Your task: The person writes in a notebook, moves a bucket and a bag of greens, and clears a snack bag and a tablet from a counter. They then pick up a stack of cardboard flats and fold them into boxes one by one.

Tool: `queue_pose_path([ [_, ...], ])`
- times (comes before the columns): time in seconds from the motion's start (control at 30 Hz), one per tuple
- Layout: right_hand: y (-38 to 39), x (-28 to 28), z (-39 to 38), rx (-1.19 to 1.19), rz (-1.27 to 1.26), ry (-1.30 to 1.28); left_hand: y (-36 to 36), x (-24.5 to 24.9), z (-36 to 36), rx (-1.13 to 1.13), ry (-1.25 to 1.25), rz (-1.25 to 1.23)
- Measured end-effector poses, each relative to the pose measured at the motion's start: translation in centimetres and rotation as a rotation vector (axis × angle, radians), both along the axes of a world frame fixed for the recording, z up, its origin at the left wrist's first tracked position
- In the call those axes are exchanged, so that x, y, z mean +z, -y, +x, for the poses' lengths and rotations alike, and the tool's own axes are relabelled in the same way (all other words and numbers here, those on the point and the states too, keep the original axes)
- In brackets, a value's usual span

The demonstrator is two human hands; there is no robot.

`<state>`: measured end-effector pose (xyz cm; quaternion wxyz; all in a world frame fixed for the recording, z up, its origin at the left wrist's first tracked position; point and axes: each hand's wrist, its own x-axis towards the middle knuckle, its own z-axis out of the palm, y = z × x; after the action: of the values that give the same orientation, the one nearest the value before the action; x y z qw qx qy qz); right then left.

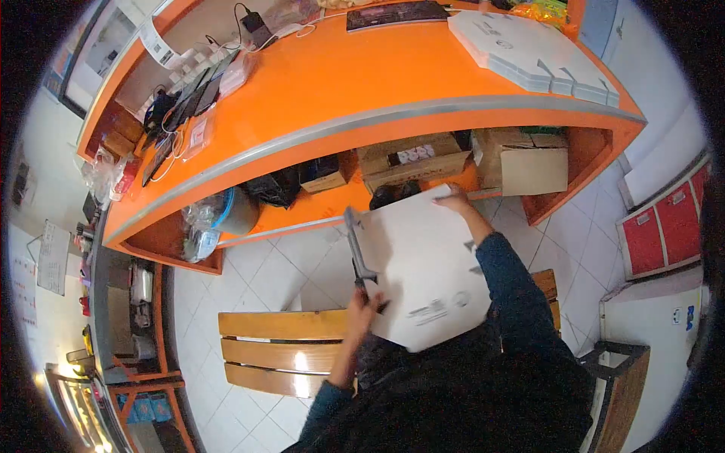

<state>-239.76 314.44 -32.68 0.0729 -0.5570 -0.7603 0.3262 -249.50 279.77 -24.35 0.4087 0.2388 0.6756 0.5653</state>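
A white printed cardboard box blank (430, 264) lies tilted over my lap, with a grey-looking folded strip along its left edge. My left hand (364, 311) is closed on its lower left edge, near a dark notch. At the upper right corner, my right hand (455, 199) grips the board between thumb and fingers. Dark slots and faint print show on the board's face. Similar white blanks (529, 49) lie in a stack on the right end of the orange counter (325, 75).
A slatted wooden bench (283, 351) is beneath me. Under the counter stand cardboard boxes (411, 158), a black bag (278, 187) and a grey bin (240, 211). Cables and electronics (192, 98) crowd the counter's left end. A dark flat device (396, 15) lies at the back.
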Motion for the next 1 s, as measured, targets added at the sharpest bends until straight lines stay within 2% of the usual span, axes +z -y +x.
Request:
queue_pose_path([
  [0.07,-0.8,-0.7,-3.7,0.260,-0.004,-0.221,1.1,0.7,4.4,-0.024,0.127,0.041],
  [0.1,0.1,-0.1,-5.7,0.381,-0.038,-0.214,1.1,2.0,6.0,-0.095,0.207,-0.012],
  [0.13,1.3,0.7,-7.8,0.506,-0.073,-0.210,1.6,-0.4,7.5,-0.158,0.201,0.059],
  [0.17,2.5,1.4,-9.9,0.631,-0.108,-0.205,1.6,1.5,8.8,-0.235,0.314,0.039],
  [0.2,3.6,1.1,-12.0,0.863,-0.133,-0.191,1.8,3.3,8.3,-0.626,0.186,-0.169],
  [0.23,6.0,0.1,-12.9,0.853,-0.025,-0.259,1.8,7.4,7.0,-0.823,0.115,-0.005],
  [0.27,8.0,2.2,-13.5,0.990,-0.164,-0.113,1.8,7.9,5.2,-0.978,0.066,0.062],
  [0.3,10.0,3.7,-13.6,1.204,-0.202,-0.210,1.8,8.4,3.5,-1.124,0.022,0.142],
  [0.33,12.0,5.0,-13.4,1.199,-0.166,-0.125,1.7,6.1,1.7,-1.233,0.001,0.123],
  [0.37,13.9,5.9,-13.0,1.194,-0.131,-0.039,0.7,8.4,0.1,-0.948,-0.146,-0.110],
  [0.4,15.3,6.7,-12.5,1.188,-0.097,0.050,0.4,4.0,-2.3,-0.657,-0.210,-0.040],
  [0.43,16.0,7.5,-12.1,1.152,-0.143,0.104,-1.4,4.2,-3.8,-0.378,-0.601,-0.176],
  [0.47,16.3,7.8,-11.9,1.110,-0.185,0.155,-3.0,1.4,-6.1,-0.262,-1.020,-0.001],
  [0.5,16.0,5.8,-11.8,1.132,-0.105,0.047,-4.2,0.9,-7.3,-0.265,-1.001,-0.042],
  [0.53,15.7,5.5,-11.9,1.125,-0.029,0.062,-4.9,0.3,-8.1,-0.335,-0.830,-0.136],
  [0.6,14.1,6.8,-9.8,1.118,0.290,-0.173,-6.7,-1.1,-9.8,-0.472,-0.498,-0.296],
  [0.67,12.5,7.9,-7.0,0.947,0.175,0.062,-8.5,-2.7,-11.3,-0.648,-0.687,-0.318],
  [0.7,10.4,7.6,-6.3,0.996,-0.108,0.128,-8.9,-2.7,-11.6,-0.735,-0.777,-0.335],
  [0.73,8.6,7.2,-5.7,1.032,-0.397,0.194,-9.3,-2.8,-11.9,-0.735,-0.733,-0.334],
  [0.83,8.2,7.3,-2.3,1.054,-0.136,0.014,-10.1,-2.2,-12.4,-0.804,-0.628,-0.284],
  [0.93,10.7,7.1,-1.5,1.083,0.013,0.095,-9.6,-0.4,-11.8,-1.059,-0.758,-0.250],
  [1.0,11.6,8.1,-1.3,1.095,0.012,0.144,-8.5,1.0,-10.6,-1.023,-0.773,-0.275],
])
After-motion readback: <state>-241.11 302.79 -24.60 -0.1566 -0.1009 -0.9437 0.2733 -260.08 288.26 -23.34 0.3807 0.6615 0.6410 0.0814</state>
